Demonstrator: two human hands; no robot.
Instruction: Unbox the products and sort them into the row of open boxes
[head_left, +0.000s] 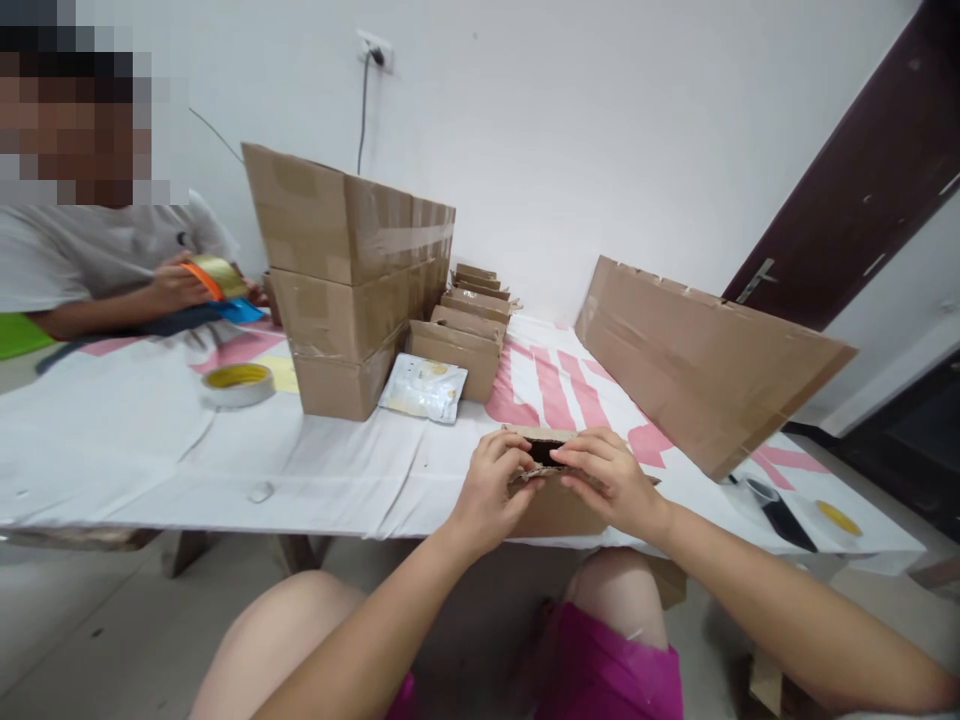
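A small cardboard box (559, 510) stands at the table's front edge before me, its top partly open with a dark gap showing. My left hand (496, 485) pinches the top edge on the left side, fingers bent over the flap. On the right side my right hand (611, 482) grips the same edge, its fingertips at the gap. The box's contents are hidden in shadow. Beyond my left hand lies a silvery white pouch (425, 388), leaning near a row of open cardboard boxes (457, 350).
Sealed boxes (319, 315) are stacked left of centre. A large cardboard piece (705, 365) stands at right, near a yellow tape ring (838, 518). A tape roll (238, 384) lies at left. Across the table, another person's hand (180, 287) holds an orange-and-blue tape dispenser (217, 280).
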